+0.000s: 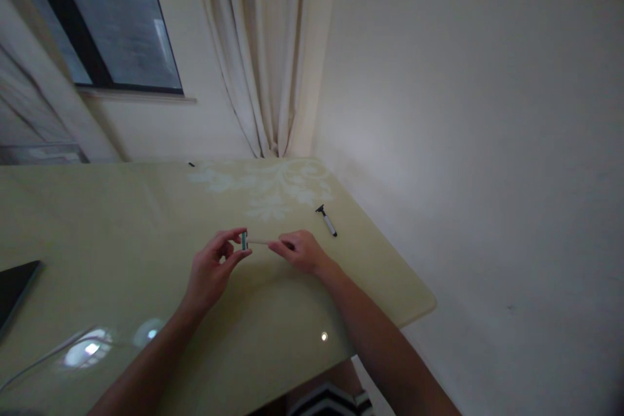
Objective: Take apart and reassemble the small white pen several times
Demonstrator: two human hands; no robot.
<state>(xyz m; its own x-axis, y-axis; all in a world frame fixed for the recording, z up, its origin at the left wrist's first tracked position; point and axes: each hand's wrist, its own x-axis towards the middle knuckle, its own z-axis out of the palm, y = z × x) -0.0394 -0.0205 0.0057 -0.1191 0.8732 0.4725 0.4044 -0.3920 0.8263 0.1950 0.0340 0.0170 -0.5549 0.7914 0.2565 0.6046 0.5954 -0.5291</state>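
Between the thumb and fingertips of my left hand (pixel 218 261) is a small green and white piece (pixel 244 240), held upright above the table. My right hand (pixel 301 251) has its fingers closed round one end of a thin pale stick (pixel 259 242). The stick's other end meets the small piece, though whether they are joined is too small to tell. Behind my right hand, a razor (pixel 327 221) with a grey and black handle lies on the table.
The pale yellow-green table (pixel 146 227) meets a wall on the right. A dark flat object (pixel 17 289) sits at its left edge, with a white cable (pixel 41 361) nearer me. A tiny black item (pixel 192 164) lies at the far edge, below curtains (pixel 266 52).
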